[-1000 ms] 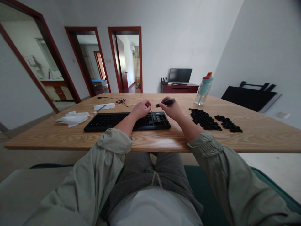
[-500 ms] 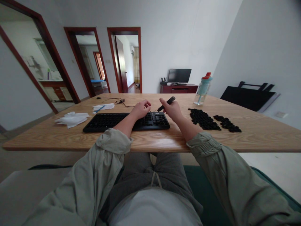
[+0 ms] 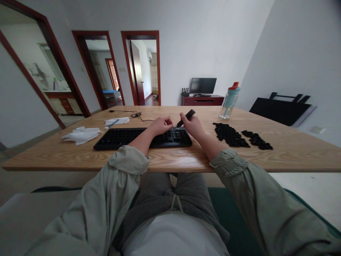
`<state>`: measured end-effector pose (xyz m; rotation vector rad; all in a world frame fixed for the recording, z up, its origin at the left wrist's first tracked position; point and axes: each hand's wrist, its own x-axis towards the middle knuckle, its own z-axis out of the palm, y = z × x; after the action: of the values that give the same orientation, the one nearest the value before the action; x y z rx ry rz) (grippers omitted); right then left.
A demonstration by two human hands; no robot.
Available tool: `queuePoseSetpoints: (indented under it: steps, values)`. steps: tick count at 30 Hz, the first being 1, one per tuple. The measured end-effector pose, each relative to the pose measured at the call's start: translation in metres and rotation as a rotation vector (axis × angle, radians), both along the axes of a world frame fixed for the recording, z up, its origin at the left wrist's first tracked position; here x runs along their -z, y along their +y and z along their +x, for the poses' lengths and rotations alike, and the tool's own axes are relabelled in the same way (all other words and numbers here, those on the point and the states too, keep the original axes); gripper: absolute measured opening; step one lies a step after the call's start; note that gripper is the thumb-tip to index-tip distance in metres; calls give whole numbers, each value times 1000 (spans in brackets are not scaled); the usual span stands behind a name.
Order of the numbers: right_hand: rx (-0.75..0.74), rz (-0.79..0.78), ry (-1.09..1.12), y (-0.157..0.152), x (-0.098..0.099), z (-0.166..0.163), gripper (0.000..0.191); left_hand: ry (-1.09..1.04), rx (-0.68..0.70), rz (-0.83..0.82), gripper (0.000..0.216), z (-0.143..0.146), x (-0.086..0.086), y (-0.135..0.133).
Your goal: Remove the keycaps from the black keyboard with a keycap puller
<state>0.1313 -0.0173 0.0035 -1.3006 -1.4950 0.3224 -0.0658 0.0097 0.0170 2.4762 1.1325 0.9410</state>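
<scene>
The right hand (image 3: 194,125) has its fingers wrapped around a slim black tool (image 3: 188,116), which slants down toward the far edge of the keyboard (image 3: 121,137), just below those fingers. Whether its lower end touches the keyboard cannot be told. The left hand (image 3: 160,125) is curled over the keyboard, just beside the tool's low end; whether its fingers pinch anything (they face away and the gap is dim) cannot be told either.

The likeliest trouble seems a slip: too much push on the tilted tool could send its end skidding into the left fingers or scraping the keyboard. A loose grip might let the tool drop onto the keys.

To the right of the right fingers, the larger pile of small black pieces (image 3: 231,135) lies just beside the forearm, so a wide swing of the elbow could scatter it over the counter (image 3: 170,161). The bottle (image 3: 229,101) stands beyond, farther right of those fingers; a careless backhand could tip it, and, if the cap leaks, wet the pieces
</scene>
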Motion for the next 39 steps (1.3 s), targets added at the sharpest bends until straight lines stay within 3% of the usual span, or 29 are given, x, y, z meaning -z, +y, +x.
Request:
queuePoseSetpoints:
  steps: [6,15,39]
  values:
    - [6,3,-224,-18,-8,-10,56,176,106,-75,19,-4,-1,0]
    - [86,16,-164,-14,-6,-11,54,189,79,-17,19,-1,1,0]
    - [45,128,-163,-25,4,-16,49,394,-8,225,22,2,9,1]
